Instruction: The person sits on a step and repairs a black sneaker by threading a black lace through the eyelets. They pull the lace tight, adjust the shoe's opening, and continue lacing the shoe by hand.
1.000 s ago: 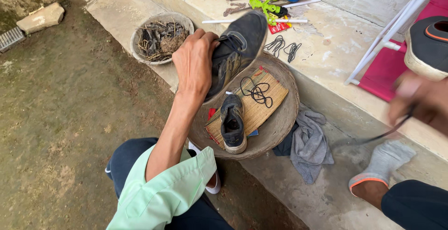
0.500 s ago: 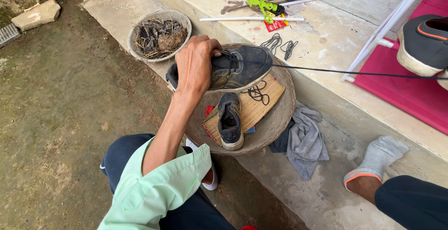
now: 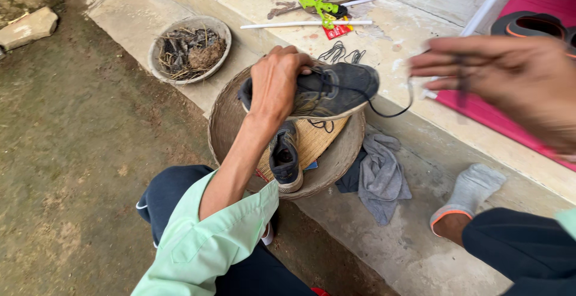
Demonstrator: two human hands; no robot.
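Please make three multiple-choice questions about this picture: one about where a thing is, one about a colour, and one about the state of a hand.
1. Where does the second dark shoe lie?
A. In the round woven tray
B. On the pink mat
C. In the bowl of dry twigs

2. What colour is the crumpled cloth beside the tray?
A. Red
B. Grey
C. Yellow

3. What is the left hand doing?
A. Resting flat on the ground
B. Holding a white rod
C. Gripping the dark shoe above the tray

Answers:
1. A, as that shoe rests inside the tray, under the held one.
2. B, as the cloth on the concrete step is plainly grey.
3. C, as the fingers close over the shoe's top, while the blurred right hand pinches a dark cord that runs to the shoe.
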